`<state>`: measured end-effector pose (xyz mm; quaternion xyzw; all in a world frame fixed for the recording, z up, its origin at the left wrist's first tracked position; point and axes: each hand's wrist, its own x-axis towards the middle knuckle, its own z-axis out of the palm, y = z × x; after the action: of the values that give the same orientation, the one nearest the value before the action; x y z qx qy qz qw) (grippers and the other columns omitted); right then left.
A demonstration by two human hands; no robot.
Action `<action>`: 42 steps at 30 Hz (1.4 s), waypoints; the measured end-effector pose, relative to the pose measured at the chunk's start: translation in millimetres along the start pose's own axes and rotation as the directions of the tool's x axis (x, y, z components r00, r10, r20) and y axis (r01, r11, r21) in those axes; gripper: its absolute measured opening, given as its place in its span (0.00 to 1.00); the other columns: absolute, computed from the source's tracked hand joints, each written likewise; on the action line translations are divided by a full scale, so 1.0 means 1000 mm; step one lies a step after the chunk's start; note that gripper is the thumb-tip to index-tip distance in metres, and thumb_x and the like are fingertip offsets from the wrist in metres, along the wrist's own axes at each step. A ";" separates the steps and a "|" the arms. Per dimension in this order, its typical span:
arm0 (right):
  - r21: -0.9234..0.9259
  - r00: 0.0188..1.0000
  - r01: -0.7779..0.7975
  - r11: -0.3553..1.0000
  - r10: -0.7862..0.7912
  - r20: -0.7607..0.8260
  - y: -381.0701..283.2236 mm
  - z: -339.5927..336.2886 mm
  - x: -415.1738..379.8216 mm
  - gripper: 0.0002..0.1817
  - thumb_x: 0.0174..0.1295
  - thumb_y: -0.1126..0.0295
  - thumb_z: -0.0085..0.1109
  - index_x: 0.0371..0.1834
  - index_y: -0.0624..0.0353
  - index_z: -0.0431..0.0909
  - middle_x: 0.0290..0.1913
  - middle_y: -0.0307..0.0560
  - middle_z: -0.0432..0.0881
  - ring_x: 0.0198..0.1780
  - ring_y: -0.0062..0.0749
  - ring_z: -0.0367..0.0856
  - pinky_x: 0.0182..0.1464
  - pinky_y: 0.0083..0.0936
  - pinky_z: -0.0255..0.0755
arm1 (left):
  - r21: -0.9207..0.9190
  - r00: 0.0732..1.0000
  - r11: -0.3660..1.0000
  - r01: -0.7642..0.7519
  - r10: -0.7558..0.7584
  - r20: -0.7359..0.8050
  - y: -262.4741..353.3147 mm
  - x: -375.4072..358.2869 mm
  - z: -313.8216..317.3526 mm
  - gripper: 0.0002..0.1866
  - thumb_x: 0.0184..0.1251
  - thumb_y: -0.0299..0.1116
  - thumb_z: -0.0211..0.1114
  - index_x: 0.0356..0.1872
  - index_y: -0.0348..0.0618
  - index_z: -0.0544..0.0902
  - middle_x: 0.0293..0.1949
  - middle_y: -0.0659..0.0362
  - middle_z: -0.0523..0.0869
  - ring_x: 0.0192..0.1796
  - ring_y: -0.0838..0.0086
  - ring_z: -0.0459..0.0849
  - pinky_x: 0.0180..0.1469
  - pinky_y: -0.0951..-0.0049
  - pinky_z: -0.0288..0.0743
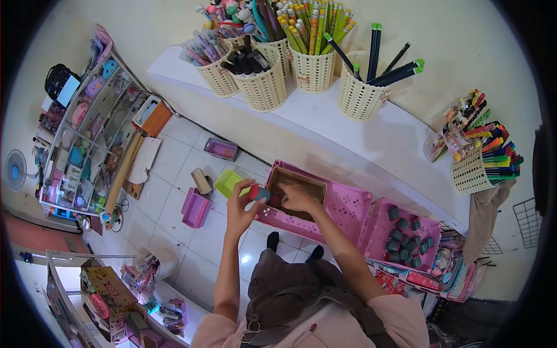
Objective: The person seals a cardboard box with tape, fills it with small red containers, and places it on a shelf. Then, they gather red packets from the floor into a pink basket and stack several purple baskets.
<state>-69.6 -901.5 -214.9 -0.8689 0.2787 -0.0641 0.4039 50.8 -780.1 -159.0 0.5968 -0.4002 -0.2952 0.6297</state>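
My left hand (242, 204) is closed round a small cylinder (259, 194) with a red end and a dark grey-green body, held just left of a cardboard box. My right hand (297, 198) reaches over that box (313, 184), its fingers partly inside; whether they hold anything is too dark to tell. The box sits in a long pink perforated tray (348, 203). To the right, a second pink basket (380, 217) contains several similar dark grey-green cylinders (404, 239).
A white shelf (313, 124) runs above the trays, carrying cream baskets (313, 72) of pencils and pens. Small bins (196, 209) lie on the tiled floor (168, 232). A glass display rack (87, 139) stands at the left.
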 end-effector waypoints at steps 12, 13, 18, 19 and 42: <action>0.423 0.855 -0.120 0.898 0.311 -0.416 0.041 -0.145 -0.187 0.19 0.42 0.83 0.45 0.42 0.64 0.73 0.39 0.47 0.78 0.36 0.26 0.78 0.37 0.20 0.71 | 0.606 0.687 0.357 -0.710 0.165 0.708 -0.008 0.050 0.046 0.08 0.36 0.25 0.61 0.24 0.43 0.75 0.30 0.58 0.76 0.36 0.69 0.75 0.45 0.69 0.63; 0.421 0.845 -0.134 0.897 0.326 -0.425 0.057 -0.147 -0.203 0.19 0.42 0.83 0.45 0.42 0.64 0.73 0.39 0.47 0.78 0.36 0.26 0.78 0.37 0.20 0.71 | 0.590 0.675 0.367 -0.720 0.170 0.718 -0.013 0.050 0.049 0.08 0.36 0.25 0.61 0.24 0.43 0.75 0.30 0.58 0.76 0.36 0.69 0.75 0.45 0.69 0.63; -0.263 0.719 -0.497 0.827 0.222 -0.659 0.117 -0.123 -0.235 0.18 0.38 0.77 0.56 0.38 0.59 0.74 0.38 0.49 0.75 0.41 0.41 0.74 0.41 0.32 0.68 | 0.663 0.667 0.078 -0.745 0.061 0.742 -0.039 0.050 0.054 0.03 0.38 0.24 0.58 0.17 0.46 0.79 0.25 0.59 0.75 0.36 0.71 0.75 0.45 0.70 0.63; -0.260 0.720 -0.492 0.831 0.220 -0.658 0.117 -0.117 -0.236 0.18 0.38 0.77 0.56 0.38 0.59 0.74 0.38 0.49 0.75 0.41 0.41 0.74 0.41 0.32 0.68 | 0.678 0.678 0.010 -0.735 -0.017 0.735 -0.041 0.049 0.053 0.03 0.38 0.25 0.59 0.18 0.46 0.79 0.26 0.59 0.75 0.38 0.71 0.75 0.45 0.70 0.63; -0.268 0.897 -0.319 0.909 0.198 -0.396 -0.016 -0.026 -0.057 0.17 0.39 0.79 0.55 0.37 0.70 0.70 0.29 0.64 0.75 0.32 0.56 0.75 0.36 0.40 0.72 | 0.726 0.985 0.668 -0.164 0.146 0.089 -0.053 -0.006 0.060 0.08 0.50 0.26 0.58 0.30 0.30 0.76 0.37 0.41 0.77 0.36 0.55 0.79 0.37 0.65 0.72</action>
<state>-119.5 -879.9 -178.9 -0.8514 0.4691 -0.1202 0.2018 2.0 -812.2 -214.5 0.7585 -0.5411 -0.0637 0.3576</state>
